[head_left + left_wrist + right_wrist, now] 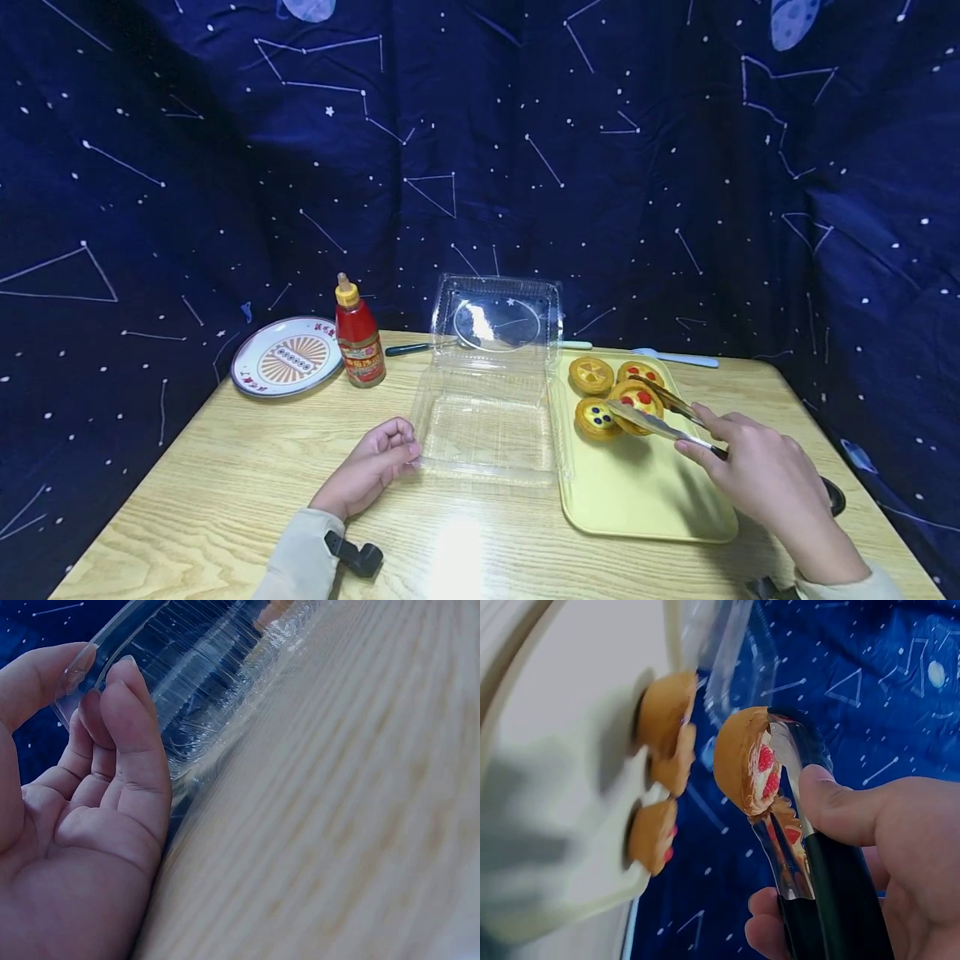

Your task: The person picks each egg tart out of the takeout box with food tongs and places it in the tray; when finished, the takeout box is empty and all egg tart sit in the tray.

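Note:
My right hand point(772, 467) grips black-handled metal tongs point(832, 877). Between the tongs' tips is a tart with red fruit pieces point(739, 761), raised above the yellow tray point(637, 500). Three other tarts sit on the tray: one with blue berries point(597, 418), one with pale wedges point(592, 376), and one with red pieces point(637, 370), partly hidden behind the tongs. With thumb and fingers my left hand point(372, 467) pinches the near left corner of a clear plastic clamshell box point(487, 433). Its lid point(497, 321) stands raised at the back.
On the left are a patterned plate point(292, 357) and a red sauce bottle point(360, 342) with a yellow cap. Behind the box lies a dark-handled utensil point(407, 349). A light blue fork point(675, 358) lies beyond the tray. A starry dark blue cloth point(480, 150) hangs behind the wooden table point(247, 475).

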`<action>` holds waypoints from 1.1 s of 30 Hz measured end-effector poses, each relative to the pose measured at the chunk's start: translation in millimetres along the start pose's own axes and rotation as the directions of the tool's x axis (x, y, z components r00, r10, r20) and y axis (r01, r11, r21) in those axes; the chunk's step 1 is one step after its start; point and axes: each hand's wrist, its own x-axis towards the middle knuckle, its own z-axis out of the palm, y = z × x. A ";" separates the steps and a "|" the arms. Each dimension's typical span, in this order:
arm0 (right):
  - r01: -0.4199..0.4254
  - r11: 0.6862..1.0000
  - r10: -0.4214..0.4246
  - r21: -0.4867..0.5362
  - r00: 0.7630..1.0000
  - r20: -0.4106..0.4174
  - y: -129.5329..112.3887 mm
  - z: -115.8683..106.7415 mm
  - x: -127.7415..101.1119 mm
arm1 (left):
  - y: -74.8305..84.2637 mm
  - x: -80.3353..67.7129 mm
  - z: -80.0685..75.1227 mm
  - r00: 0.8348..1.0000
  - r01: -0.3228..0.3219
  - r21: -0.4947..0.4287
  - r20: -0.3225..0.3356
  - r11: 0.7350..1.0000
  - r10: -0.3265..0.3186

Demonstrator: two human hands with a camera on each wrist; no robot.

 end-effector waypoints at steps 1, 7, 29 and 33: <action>-0.012 1.000 0.012 -0.003 1.000 0.012 3.9 0.8 -1.1 | 0.0 -0.1 -0.2 1.000 -0.001 -0.001 0.000 1.000 0.001; -0.057 0.998 0.058 -0.012 0.996 0.066 23.7 7.6 -3.8 | -0.2 -1.8 -1.2 1.000 0.008 -0.004 -0.012 1.000 -0.008; -0.110 0.994 0.111 -0.016 0.979 0.170 40.3 35.3 -9.2 | -0.5 -3.6 -2.4 1.000 -0.006 0.000 0.013 1.000 0.006; -0.133 0.991 0.133 -0.007 0.977 0.167 40.3 33.9 -12.2 | -0.4 -1.1 -2.1 1.000 0.002 -0.003 0.013 1.000 -0.001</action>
